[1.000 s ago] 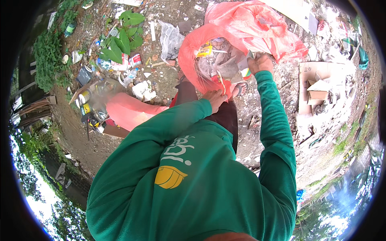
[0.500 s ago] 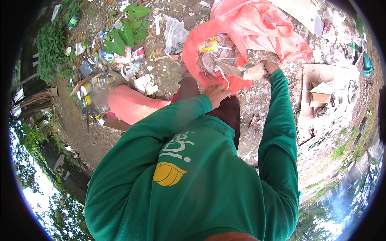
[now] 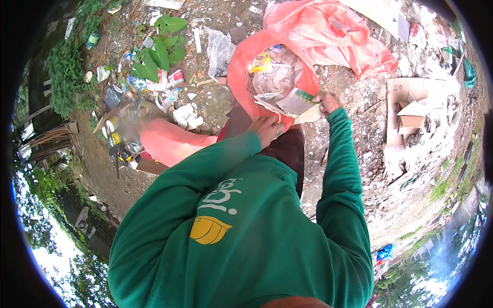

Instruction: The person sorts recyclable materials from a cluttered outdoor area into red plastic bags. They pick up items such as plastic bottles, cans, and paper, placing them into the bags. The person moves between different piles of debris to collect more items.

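Note:
A red woven-looking plastic sack lies with its mouth open in front of me, and clear plastic, a yellow wrapper and other scraps show inside. My left hand is closed on the near rim of the sack. My right hand pinches the right end of a flattened piece of cardboard, pale with a green edge. The cardboard slants over the sack's mouth, its left part inside the rim. The fingertips of my left hand are partly hidden.
A brown cardboard box lies to the right on littered ground. A second red sack is at the left beside cans and bottles. A clear plastic bag and a leafy plant are at the far left. Flat cardboard lies far right.
My right hand has moved left and slightly nearer with the cardboard, which now turns its green-edged face up and reaches over the sack's mouth. My left hand has shifted slightly left and nearer along the rim.

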`<state>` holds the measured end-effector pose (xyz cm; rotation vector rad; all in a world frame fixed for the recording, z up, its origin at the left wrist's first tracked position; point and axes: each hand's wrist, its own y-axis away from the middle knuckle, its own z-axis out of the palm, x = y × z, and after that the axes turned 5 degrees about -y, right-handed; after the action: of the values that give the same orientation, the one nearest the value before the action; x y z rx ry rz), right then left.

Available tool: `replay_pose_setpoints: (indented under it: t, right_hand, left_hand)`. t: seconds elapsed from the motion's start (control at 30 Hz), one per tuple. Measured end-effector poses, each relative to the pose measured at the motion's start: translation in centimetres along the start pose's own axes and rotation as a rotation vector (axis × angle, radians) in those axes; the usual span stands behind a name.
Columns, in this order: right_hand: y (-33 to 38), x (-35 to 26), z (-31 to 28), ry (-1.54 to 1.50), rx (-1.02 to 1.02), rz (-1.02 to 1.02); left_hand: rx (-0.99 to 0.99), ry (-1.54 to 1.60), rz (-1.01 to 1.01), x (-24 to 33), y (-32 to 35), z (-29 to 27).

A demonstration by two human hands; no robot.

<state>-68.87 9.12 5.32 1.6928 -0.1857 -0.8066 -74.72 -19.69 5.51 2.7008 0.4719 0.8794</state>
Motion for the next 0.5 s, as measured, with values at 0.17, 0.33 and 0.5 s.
replay_pose_setpoints:
  t: [0.17, 0.33, 0.5]
  right_hand:
    - [-4.6, 5.2, -1.2, -0.334, -0.15, 0.088]
    - [-3.0, 4.0, -0.8, -0.366, -0.152, 0.183]
    - [-5.0, 5.3, -0.9, -0.377, -0.354, 0.109]
  left_hand:
    - [-0.047, -0.034, -0.012, -0.1, -0.2, -0.4]
    - [-0.165, -0.064, 0.02, 0.2, -1.2, -1.6]
    - [-0.167, -0.044, 0.038, 0.0, -2.5, -1.1]
